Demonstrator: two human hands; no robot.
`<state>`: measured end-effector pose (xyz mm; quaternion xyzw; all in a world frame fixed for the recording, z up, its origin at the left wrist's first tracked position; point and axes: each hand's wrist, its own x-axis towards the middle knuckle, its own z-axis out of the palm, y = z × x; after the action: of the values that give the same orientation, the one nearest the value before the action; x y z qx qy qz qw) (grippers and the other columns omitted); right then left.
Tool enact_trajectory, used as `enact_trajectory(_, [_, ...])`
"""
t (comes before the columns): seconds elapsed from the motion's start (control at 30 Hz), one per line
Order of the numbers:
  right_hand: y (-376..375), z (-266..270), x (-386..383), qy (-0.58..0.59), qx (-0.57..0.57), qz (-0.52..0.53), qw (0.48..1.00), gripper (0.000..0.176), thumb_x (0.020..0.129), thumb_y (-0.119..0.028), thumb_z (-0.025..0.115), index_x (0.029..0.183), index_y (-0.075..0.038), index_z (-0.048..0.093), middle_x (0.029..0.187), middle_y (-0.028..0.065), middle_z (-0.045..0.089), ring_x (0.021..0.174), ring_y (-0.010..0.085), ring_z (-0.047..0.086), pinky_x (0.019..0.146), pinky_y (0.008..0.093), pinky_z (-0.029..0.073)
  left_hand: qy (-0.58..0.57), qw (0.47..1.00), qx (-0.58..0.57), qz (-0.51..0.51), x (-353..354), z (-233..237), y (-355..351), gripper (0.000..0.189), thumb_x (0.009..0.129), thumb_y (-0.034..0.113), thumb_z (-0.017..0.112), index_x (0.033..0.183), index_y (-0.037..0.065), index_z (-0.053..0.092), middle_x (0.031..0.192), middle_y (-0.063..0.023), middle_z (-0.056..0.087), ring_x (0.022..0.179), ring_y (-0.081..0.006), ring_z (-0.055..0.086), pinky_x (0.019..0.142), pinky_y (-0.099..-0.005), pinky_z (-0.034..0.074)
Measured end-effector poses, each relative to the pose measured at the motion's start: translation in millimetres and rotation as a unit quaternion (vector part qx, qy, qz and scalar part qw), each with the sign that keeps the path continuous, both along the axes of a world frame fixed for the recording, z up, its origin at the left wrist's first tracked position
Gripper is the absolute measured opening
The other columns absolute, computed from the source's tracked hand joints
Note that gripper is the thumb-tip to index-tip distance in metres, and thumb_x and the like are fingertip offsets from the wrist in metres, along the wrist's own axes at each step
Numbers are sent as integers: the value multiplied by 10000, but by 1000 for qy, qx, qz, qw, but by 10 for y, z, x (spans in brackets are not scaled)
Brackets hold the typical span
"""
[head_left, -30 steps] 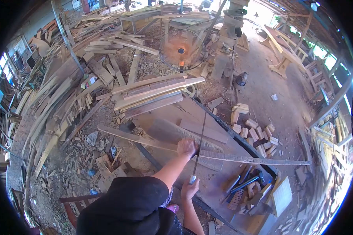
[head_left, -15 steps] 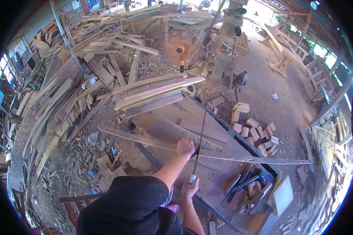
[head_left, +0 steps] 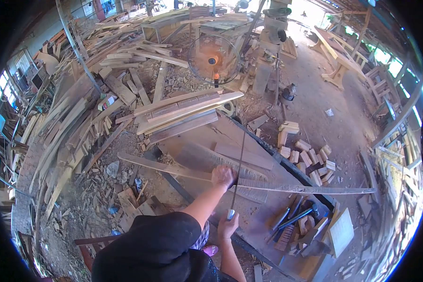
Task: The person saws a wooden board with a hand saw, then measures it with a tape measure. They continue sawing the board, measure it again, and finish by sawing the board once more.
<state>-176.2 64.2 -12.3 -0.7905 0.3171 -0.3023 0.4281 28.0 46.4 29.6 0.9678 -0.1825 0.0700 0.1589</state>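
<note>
A long thin wooden strip [head_left: 305, 189] lies across the workbench [head_left: 192, 142], running past its edges on both sides. My left hand [head_left: 224, 176] is closed round the strip near its middle. Just to the right of it, the narrow dark blade of a saw [head_left: 240, 160] crosses the strip. Nearer to me, my right hand [head_left: 227, 225] is wrapped round the saw's handle, below its pale end. Flat boards [head_left: 244, 156] lie under and beyond the strip.
A round-caged orange fan [head_left: 215, 61] stands beyond the bench. Long boards [head_left: 188, 113] are stacked at the bench's far end. A hammer [head_left: 296, 219] and wooden pieces lie at the near right. Cut blocks [head_left: 310, 157] are piled on the floor to the right.
The view has shifted slightly. Both hands keep nearly the same places on the strip and the saw, and the blade still crosses the strip.
</note>
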Motion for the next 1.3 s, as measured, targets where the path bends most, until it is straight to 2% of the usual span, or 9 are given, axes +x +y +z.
enact_trajectory(0.1, [-1, -7, 5, 0, 3, -3, 1000, 217, 885, -170, 637, 850, -12, 492, 747, 210, 529, 684, 438, 544, 613, 490, 438, 4, 1000, -1, 0, -1, 3, 7, 224, 828, 282, 583, 783, 101, 707, 880, -122, 695, 846, -282, 667, 718, -426, 540])
enact_trajectory(0.17, [-5, 11, -5, 15, 11, -6, 1000, 239, 872, -205, 656, 900, -7, 525, 761, 241, 584, 726, 464, 586, 640, 483, 467, -4, 1000, -7, -2, 2, -22, 4, 238, 833, 290, 572, 786, 99, 707, 881, -120, 694, 852, -284, 665, 725, -430, 536])
enact_trajectory(0.67, [-1, -27, -10, 18, 21, -6, 1000, 207, 847, -161, 648, 931, -14, 529, 807, 238, 598, 763, 463, 593, 665, 493, 473, 33, 999, 8, -1, 4, -14, 0, 267, 839, 328, 556, 852, 105, 702, 939, -116, 689, 919, -288, 655, 775, -437, 522])
enact_trajectory(1.0, [1, 51, -7, 9, 16, -3, 1000, 219, 875, -191, 653, 915, -15, 528, 783, 239, 593, 733, 463, 587, 644, 485, 467, 51, 999, 15, -1, -14, 61, 7, 250, 844, 320, 556, 891, 128, 711, 946, -106, 680, 924, -285, 647, 786, -436, 516])
enact_trajectory(1.07, [2, 79, -6, -2, 18, 8, 1000, 189, 874, -143, 630, 871, -9, 496, 763, 219, 544, 709, 450, 554, 635, 490, 444, 59, 998, 10, 3, -10, 75, 7, 259, 852, 316, 547, 891, 122, 715, 939, -106, 685, 921, -284, 648, 781, -436, 518])
enact_trajectory(1.3, [8, 49, 7, -12, 11, -9, 1000, 199, 883, -146, 638, 865, -10, 494, 755, 211, 539, 691, 442, 546, 620, 487, 439, 73, 997, 20, 13, -9, 139, -13, 282, 867, 315, 527, 877, 105, 715, 931, -113, 696, 901, -288, 658, 761, -434, 530])
